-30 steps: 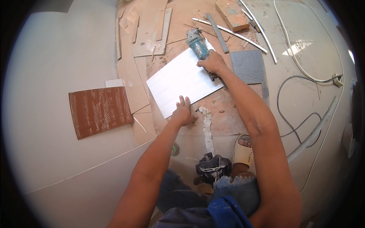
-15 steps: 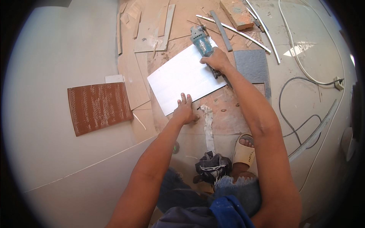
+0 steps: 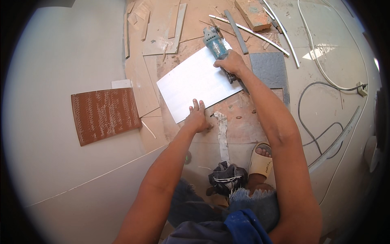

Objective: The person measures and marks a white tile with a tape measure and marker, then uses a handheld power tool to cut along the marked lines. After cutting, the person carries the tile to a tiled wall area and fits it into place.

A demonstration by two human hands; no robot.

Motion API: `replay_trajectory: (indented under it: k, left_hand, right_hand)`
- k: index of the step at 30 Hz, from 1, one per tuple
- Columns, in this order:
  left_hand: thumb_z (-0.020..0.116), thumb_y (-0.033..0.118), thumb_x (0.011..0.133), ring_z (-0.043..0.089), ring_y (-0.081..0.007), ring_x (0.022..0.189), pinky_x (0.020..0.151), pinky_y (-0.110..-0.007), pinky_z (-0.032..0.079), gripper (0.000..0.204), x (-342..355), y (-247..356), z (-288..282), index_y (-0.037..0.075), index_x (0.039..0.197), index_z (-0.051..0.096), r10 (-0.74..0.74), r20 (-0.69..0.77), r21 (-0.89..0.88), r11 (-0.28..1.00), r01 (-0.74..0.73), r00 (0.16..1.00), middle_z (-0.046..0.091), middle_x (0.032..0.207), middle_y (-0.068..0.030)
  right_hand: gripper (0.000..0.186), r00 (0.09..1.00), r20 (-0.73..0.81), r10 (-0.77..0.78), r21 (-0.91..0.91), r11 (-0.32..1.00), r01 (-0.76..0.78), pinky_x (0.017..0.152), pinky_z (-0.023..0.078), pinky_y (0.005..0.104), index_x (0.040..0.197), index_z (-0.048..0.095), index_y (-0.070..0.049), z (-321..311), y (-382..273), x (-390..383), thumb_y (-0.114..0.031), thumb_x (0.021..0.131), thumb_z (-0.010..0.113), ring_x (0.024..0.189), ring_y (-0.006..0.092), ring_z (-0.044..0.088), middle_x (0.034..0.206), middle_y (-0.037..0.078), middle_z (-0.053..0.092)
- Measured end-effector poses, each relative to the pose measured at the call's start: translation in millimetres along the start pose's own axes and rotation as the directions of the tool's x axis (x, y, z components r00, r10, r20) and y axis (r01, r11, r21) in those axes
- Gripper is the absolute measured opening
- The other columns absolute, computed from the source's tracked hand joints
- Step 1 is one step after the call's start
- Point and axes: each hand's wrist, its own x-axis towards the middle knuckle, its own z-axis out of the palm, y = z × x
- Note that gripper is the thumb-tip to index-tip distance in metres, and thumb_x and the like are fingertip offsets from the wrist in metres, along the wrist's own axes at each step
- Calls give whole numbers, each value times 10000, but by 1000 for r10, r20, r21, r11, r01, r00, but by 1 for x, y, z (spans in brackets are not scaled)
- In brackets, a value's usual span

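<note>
A white tile [image 3: 183, 87] lies at a slant on a dusty, pinkish work board [image 3: 256, 122]. My right hand [image 3: 231, 63] grips a teal angle grinder [image 3: 215, 44] that lies across the tile's right end, its disc partly hidden at the top. My left hand [image 3: 197, 116] rests on the tile's lower edge with fingers spread. Just right of that hand, a crumpled pale strip [image 3: 222, 132] runs down to a dark bundled cloth [image 3: 225, 179]. A grey tile [image 3: 268, 69] is beside the white one, to the right of the grinder.
A brown textured tile [image 3: 103, 116] lies left. Behind are offcuts [image 3: 176, 28], thin strips [image 3: 256, 34] and a block [image 3: 252, 14]. Right are white and grey cables [image 3: 306, 122], a socket block [image 3: 361, 89] and a long strip [image 3: 337, 136]. My sandalled foot [image 3: 260, 158] is below the board.
Compared with a second ago, the whole view has shifted slightly, most things appearing a little higher. Both hands, the grinder and the white tile keep nearly the same arrangement.
</note>
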Motion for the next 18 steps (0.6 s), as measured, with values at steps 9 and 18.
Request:
replay_trajectory:
  k: [9, 18]
  left_hand:
    - [843, 409, 725, 184, -538, 1461, 1177, -490, 333, 1257, 1, 0, -1, -35, 1570, 26, -7, 19, -2, 1000, 8, 1000, -18, 1614, -340]
    - [836, 407, 753, 204, -497, 1475, 1174, -481, 347, 1222, -2, 6, -3, 11, 1587, 34, -36, 17, 14, 999, 36, 999, -8, 1642, -276]
  right_hand:
    - [778, 998, 53, 42, -2, 999, -42, 844, 549, 376, 1171, 610, 154, -7, -6, -6, -363, 633, 833, 963, 336, 698, 1085, 291, 682]
    - [758, 998, 41, 50, -15, 999, -50, 875, 561, 376, 1150, 641, 125, -7, -2, -6, -385, 620, 822, 1001, 365, 701, 1106, 294, 686]
